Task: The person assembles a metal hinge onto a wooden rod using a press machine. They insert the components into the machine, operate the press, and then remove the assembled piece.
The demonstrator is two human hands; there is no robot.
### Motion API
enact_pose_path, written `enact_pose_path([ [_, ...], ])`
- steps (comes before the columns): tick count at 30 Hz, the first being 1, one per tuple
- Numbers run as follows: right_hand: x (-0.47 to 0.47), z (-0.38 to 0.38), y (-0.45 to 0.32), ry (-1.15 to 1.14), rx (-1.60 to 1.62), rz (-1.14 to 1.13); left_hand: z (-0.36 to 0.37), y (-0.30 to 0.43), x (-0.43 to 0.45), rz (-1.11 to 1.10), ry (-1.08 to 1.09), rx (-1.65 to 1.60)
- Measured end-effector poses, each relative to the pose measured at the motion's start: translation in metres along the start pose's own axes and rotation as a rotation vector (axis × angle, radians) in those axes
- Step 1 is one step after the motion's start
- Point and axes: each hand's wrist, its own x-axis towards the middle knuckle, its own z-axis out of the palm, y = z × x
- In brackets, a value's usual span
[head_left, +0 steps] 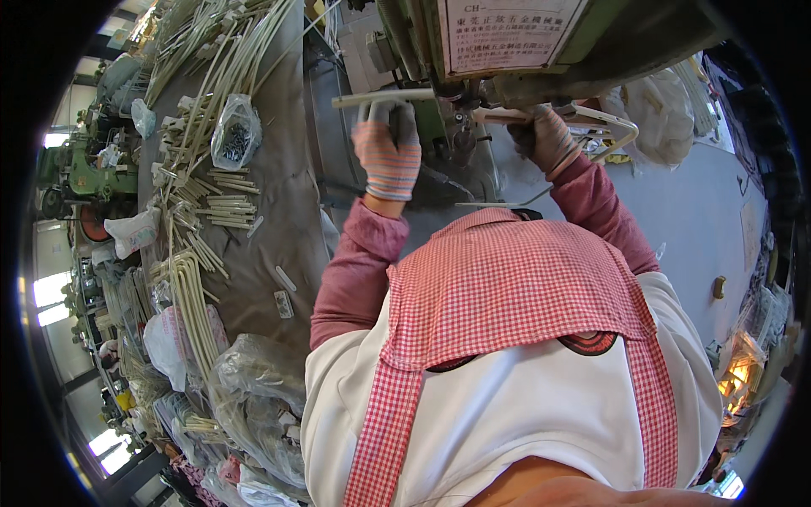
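Observation:
My left hand (388, 149), in a striped knit glove with grey fingers, grips a cream-coloured bar (348, 100) from below. The bar runs right, to the working head (461, 120) of a green machine (431, 136). On the head's other side my right hand (546, 141), gloved alike, closes on a pale strip (497, 116); its fingertips are partly hidden. Whether the bar and the strip are one piece cannot be seen. A bent cream tube (624, 136) extends to the right, just beyond my right hand.
On the brown-covered table (272, 253) at left lie long tubes (247, 51), short bars (231, 210), bent U-shaped tubes (190, 291) and a plastic bag of small metal parts (237, 141). Overhead hangs a machine plate (507, 32) bearing writing. A plastic bag (659, 117) stands at right on the grey surface (671, 209).

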Motion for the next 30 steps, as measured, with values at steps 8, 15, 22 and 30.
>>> enact_pose_path([
  [8, 0.001, 0.011, -0.011, -0.089, 0.127, 0.175, -0.017, 0.011, 0.040, 0.415, 0.006, 0.605],
  [15, -0.010, 0.025, -0.005, 0.005, 0.051, 0.162, -0.026, 0.004, 0.038, 0.298, -0.365, 0.850],
  [22, -0.011, 0.027, 0.001, 0.055, -0.224, 0.022, -0.033, -0.010, 0.036, 0.432, -0.502, 0.790],
  [30, -0.017, 0.022, -0.002, 0.113, -0.454, -0.059, -0.023, -0.025, 0.032, 0.381, -0.557, 0.689],
])
